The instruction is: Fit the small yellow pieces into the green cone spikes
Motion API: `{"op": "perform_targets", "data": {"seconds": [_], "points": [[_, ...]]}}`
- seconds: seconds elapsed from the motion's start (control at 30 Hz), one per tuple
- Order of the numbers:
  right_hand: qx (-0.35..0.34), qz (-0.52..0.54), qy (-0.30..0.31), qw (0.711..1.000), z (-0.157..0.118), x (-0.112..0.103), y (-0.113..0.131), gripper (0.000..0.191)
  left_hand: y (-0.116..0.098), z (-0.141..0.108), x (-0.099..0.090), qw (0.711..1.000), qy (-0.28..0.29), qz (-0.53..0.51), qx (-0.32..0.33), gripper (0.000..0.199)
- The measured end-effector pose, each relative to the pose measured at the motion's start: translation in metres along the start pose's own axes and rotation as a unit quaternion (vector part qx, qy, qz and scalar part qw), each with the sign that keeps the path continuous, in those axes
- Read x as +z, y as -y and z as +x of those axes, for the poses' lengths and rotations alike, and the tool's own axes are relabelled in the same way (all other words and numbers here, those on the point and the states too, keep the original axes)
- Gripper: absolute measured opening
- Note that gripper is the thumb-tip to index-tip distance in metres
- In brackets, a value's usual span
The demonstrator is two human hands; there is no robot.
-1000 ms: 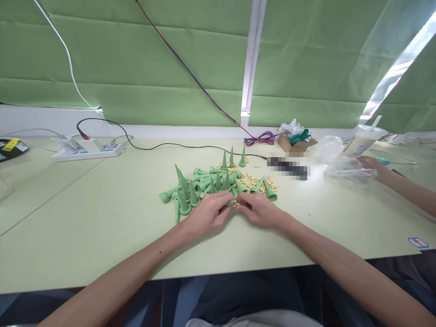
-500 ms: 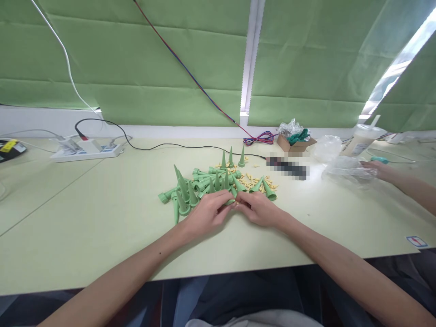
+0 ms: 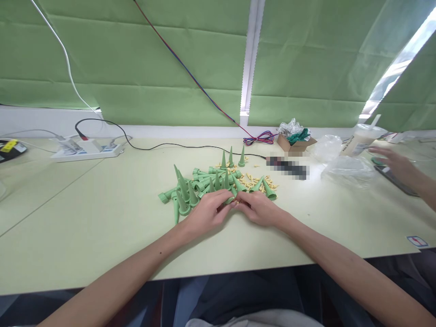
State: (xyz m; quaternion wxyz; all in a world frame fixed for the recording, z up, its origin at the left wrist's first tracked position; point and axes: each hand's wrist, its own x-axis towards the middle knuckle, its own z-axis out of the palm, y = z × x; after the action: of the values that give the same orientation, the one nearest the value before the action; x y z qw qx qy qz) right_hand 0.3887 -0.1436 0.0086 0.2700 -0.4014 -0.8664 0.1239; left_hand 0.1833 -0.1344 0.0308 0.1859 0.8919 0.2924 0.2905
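My left hand [image 3: 211,210] is closed around a green plastic cone piece [image 3: 230,199], mostly hidden by the fingers. Right beside it, my right hand [image 3: 257,208] pinches at the same spot; what its fingertips hold is too small to make out. Behind both hands lies a pile of green cones [image 3: 204,179], some upright, others on their sides. Small yellow pieces [image 3: 254,180] are scattered at the pile's right. Three green cones [image 3: 230,158] stand upright at the back.
A power strip [image 3: 88,152] sits at the back left. Behind on the right are a small cardboard box [image 3: 295,144], plastic bags [image 3: 349,170] and a drink cup [image 3: 361,140]. Another person's hand [image 3: 397,161] is over a dark flat object [image 3: 397,180] at the far right.
The other person's hand has moved right and up, off the plastic bag, and a dark flat object now shows beneath it. My own hands have barely moved.
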Motion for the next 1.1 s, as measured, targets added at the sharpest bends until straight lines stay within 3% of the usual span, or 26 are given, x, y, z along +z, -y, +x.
{"op": "perform_targets", "data": {"seconds": [0.4, 0.6, 0.8, 0.93, 1.1], "points": [[0.008, -0.016, 0.018, 1.0, -0.0006, 0.0013, -0.0008, 0.015, -0.0012, 0.0006, 0.0008, 1.0, -0.009, 0.009, -0.014, 0.022], [0.005, -0.006, 0.003, 1.0, 0.0007, -0.0003, 0.001, 0.018, -0.0022, 0.0008, 0.0033, 0.998, -0.045, 0.013, -0.037, 0.026], [0.013, 0.055, -0.099, 0.993, 0.003, -0.0043, 0.0047, 0.024, -0.0065, 0.003, 0.001, 0.989, -0.094, -0.048, -0.103, 0.032], [0.02, 0.07, -0.171, 0.983, 0.0027, -0.0045, 0.0057, 0.025, -0.0091, 0.0037, 0.0008, 0.99, -0.061, -0.065, -0.11, 0.031], [-0.003, 0.088, -0.195, 0.977, 0.001, -0.0033, 0.0081, 0.022, -0.009, 0.0017, 0.0064, 0.994, -0.006, -0.053, -0.094, 0.037]]}}
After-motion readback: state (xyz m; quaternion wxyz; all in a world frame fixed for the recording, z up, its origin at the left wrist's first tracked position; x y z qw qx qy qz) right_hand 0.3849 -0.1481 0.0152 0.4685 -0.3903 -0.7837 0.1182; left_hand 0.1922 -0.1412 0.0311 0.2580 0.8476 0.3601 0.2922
